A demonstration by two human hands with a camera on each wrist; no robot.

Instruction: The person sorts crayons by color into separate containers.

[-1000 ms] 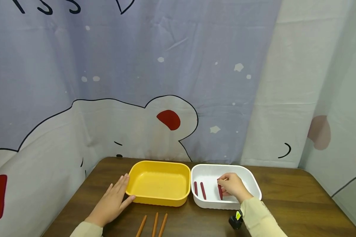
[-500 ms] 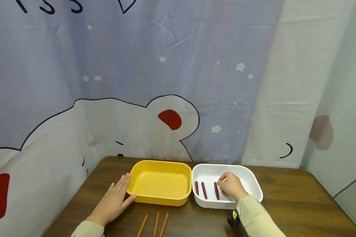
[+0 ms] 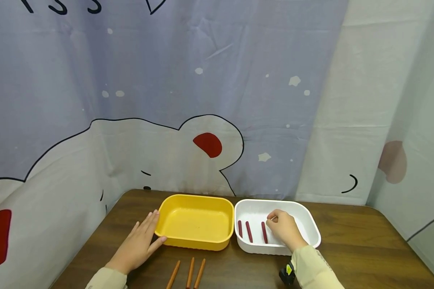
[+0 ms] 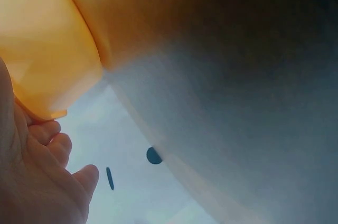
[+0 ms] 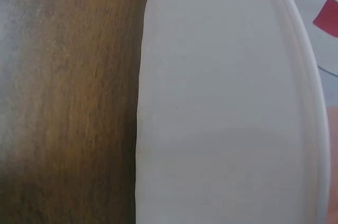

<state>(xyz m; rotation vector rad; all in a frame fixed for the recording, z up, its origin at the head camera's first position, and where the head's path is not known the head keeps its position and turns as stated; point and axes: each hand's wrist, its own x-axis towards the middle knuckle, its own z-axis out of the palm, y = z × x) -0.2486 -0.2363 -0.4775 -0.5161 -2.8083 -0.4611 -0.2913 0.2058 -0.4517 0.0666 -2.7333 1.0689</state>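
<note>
Apparently, I am spacing red sticks (image 3: 264,233) inside the white tray (image 3: 260,249), from its left edge; right hand (image 3: 286,229), grip unclear, likely needs withdrawing; left hand (image 3: 137,243), released, is touching the yellow tray's left edge (image 3: 158,220).

A brown wooden table (image 3: 365,241) with rounded far corners carries two trays and some sticks. The yellow tray (image 3: 195,244) stands upright on it. At its three o'clock, just beside, stands the white tray (image 3: 262,249). At its six o'clock lie three orange-brown sticks (image 3: 190,273), their far ends apart.
</note>
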